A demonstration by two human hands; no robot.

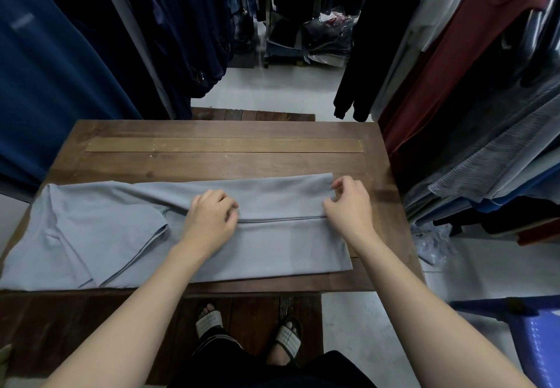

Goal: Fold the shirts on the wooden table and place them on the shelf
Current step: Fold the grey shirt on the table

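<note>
Your left hand (212,215) clamps its grip on the folded hem of the grey shirt (106,236), mid-length. Your right hand (348,202) pinches its right edge. The shirt lies flat on the table (212,145), under both hands.

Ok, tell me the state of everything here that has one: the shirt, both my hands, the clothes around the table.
grey shirt, flat on the wooden table, far side folded over toward the middle.
left hand, fingers curled, grips the fold's hem.
right hand, pinches the fold's right end.
hanging clothes, hung along both sides.
</note>
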